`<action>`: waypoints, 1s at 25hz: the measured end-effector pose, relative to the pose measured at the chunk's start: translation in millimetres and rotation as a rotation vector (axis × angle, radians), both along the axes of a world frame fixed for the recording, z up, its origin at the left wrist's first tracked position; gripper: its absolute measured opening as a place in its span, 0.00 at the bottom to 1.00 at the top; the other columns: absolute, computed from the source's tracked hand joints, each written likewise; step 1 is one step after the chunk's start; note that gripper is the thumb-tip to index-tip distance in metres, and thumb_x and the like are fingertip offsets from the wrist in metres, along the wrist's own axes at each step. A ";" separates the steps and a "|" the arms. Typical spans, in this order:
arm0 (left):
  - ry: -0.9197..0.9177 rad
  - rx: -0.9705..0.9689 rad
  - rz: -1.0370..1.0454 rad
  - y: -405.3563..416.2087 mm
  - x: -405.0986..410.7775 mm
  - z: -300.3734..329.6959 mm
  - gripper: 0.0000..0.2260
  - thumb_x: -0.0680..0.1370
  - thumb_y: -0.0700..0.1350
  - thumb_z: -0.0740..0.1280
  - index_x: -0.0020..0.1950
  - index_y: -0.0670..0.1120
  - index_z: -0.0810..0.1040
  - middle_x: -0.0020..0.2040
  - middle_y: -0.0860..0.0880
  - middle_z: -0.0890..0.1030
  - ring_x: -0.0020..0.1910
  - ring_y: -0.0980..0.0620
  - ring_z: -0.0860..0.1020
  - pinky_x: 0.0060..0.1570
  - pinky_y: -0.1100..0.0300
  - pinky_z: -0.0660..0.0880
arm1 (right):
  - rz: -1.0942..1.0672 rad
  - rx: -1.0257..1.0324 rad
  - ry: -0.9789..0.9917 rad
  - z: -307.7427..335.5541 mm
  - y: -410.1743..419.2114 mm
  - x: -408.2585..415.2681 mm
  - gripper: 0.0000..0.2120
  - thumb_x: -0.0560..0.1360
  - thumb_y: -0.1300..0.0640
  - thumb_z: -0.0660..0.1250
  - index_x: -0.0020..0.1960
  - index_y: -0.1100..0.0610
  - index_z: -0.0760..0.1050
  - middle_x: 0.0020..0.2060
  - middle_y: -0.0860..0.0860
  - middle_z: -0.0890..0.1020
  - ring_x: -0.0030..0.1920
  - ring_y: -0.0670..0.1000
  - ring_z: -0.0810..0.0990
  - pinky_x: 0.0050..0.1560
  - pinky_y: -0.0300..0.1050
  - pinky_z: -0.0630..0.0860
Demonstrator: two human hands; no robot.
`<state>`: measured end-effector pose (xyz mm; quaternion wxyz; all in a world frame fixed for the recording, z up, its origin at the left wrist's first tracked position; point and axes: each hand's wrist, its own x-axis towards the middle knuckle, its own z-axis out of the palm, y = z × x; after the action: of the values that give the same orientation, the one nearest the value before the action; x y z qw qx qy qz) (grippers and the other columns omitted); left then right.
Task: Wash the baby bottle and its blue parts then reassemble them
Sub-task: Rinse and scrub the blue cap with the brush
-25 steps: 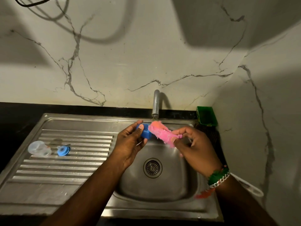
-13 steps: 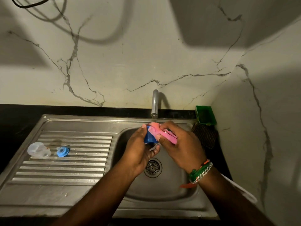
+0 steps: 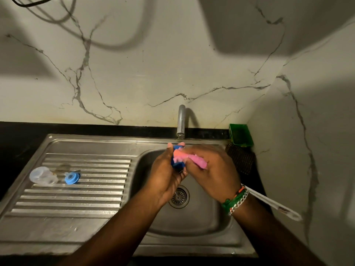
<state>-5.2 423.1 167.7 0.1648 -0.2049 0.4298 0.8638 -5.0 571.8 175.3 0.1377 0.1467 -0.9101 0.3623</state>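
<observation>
Over the sink basin my left hand (image 3: 169, 175) grips a small blue bottle part (image 3: 177, 164), mostly hidden by my fingers. My right hand (image 3: 213, 169) holds a pink sponge (image 3: 194, 159) and presses one end of it against the blue part. Both hands meet just below the tap (image 3: 181, 121). On the ribbed drainboard at the left lie a clear plastic bottle piece (image 3: 43, 176) and, beside it, a round blue ring part (image 3: 72, 177).
The steel sink (image 3: 192, 227) has its drain (image 3: 179, 196) under my hands. A green container (image 3: 241, 135) sits in the back right corner, with a dark scrub pad (image 3: 241, 160) in front of it. A white handle (image 3: 274, 206) lies along the right wall.
My hands have come together from apart. The right hand has turned over and pushed the pink sponge onto the blue part, which now sits slightly higher, nearer the tap.
</observation>
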 end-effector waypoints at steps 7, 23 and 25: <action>0.066 0.029 -0.068 -0.3 -0.7 5.4 0.29 0.78 0.60 0.66 0.68 0.36 0.76 0.56 0.39 0.84 0.51 0.47 0.83 0.52 0.53 0.80 | -0.020 -0.049 -0.038 3.0 3.0 -6.4 0.13 0.77 0.43 0.65 0.58 0.44 0.82 0.49 0.41 0.85 0.47 0.43 0.83 0.45 0.49 0.81; 0.120 -0.116 -0.033 -0.8 -4.7 5.2 0.23 0.83 0.57 0.61 0.66 0.40 0.78 0.50 0.42 0.84 0.43 0.51 0.82 0.42 0.58 0.80 | -0.054 -0.065 -0.008 1.9 6.7 -4.7 0.11 0.78 0.46 0.69 0.59 0.44 0.82 0.50 0.41 0.85 0.51 0.42 0.82 0.50 0.50 0.80; 0.082 -0.073 -0.021 2.7 -2.9 6.1 0.24 0.84 0.58 0.59 0.66 0.40 0.77 0.50 0.42 0.84 0.43 0.51 0.82 0.43 0.59 0.82 | -0.077 0.020 0.026 4.7 7.3 -8.1 0.13 0.79 0.45 0.65 0.61 0.43 0.81 0.51 0.42 0.84 0.50 0.44 0.82 0.49 0.49 0.80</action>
<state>-8.0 425.8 173.8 0.1482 -0.1706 0.4696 0.8534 -13.1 579.1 180.0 0.1618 0.1177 -0.9168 0.3457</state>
